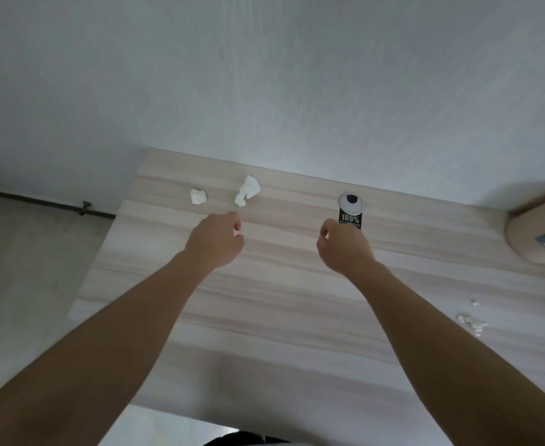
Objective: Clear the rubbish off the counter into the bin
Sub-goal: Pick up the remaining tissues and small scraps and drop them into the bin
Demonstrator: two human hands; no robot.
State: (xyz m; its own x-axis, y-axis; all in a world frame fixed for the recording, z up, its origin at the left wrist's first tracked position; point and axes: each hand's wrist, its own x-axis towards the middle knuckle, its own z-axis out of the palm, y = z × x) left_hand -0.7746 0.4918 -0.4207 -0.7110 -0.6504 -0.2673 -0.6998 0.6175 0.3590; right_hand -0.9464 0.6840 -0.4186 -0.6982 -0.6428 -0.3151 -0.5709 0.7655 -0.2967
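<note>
Two crumpled white tissues lie near the back of the pale wood-grain counter (264, 304): a small tissue (198, 196) and a larger tissue (248, 189). My left hand (215, 241) hovers just in front of the larger tissue, fingers curled in, holding nothing that I can see. My right hand (343, 247) is closed over the lower end of a black wrapper (350, 217) printed "100%", whose top overlaps a round silver cable grommet (351, 200). No bin is in view.
A round cardboard container (538, 233) sits at the right edge against the white wall. Small shiny scraps (470, 320) lie on the counter's right side. The counter's left edge drops to a grey floor (33, 268) with a dark pipe along the wall.
</note>
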